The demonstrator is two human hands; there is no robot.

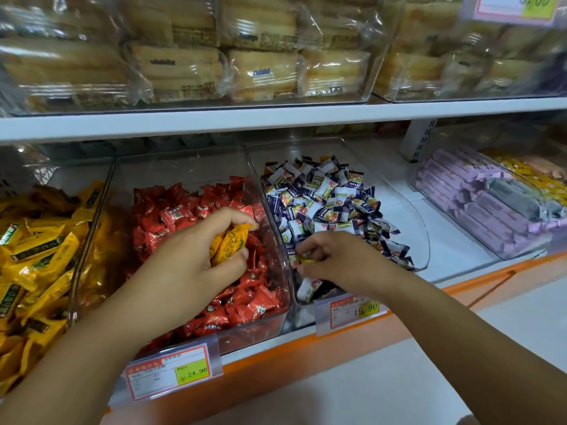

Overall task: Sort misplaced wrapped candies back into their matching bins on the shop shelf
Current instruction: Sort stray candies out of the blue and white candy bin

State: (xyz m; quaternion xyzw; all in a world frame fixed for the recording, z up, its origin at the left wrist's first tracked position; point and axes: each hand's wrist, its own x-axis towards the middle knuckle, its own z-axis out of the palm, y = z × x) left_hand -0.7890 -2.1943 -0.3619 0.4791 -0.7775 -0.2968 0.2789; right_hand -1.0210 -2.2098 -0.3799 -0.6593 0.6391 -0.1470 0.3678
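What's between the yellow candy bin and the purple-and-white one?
The red candy bin, in the head view; the left hand holds yellow candies over it.

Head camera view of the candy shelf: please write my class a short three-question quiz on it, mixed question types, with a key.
1. True or false: the left hand holds yellow candies above the red candy bin.
2. The right hand pinches a yellow candy in which bin? A) yellow B) red C) purple-and-white candy bin
3. Fill in: the red bin's price tag reads ___.
Key: 1 true; 2 C; 3 24.90
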